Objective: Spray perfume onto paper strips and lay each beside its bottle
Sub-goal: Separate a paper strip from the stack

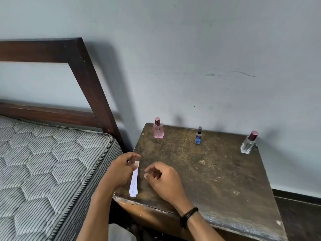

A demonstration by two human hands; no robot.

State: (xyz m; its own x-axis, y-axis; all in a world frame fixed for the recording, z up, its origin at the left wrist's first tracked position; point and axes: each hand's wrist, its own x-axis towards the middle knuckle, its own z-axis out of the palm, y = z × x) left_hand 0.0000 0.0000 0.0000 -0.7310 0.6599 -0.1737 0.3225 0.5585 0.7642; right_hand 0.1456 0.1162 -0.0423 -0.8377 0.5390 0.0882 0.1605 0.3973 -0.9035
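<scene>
Three perfume bottles stand along the back of a worn wooden table [217, 171]: a pink one [158, 129] at the left, a small blue one [198, 136] in the middle and a clear one with a maroon cap [248, 143] at the right. My left hand [121, 169] pinches the top end of a small stack of white paper strips [134, 181] near the table's front left corner. My right hand [161, 178] hovers just right of the strips, fingers loosely curled and holding nothing.
A mattress [48, 167] with striped quilting and a dark wooden headboard [90, 87] lie close to the table's left side. A grey wall rises right behind the bottles. Dark floor shows at the right.
</scene>
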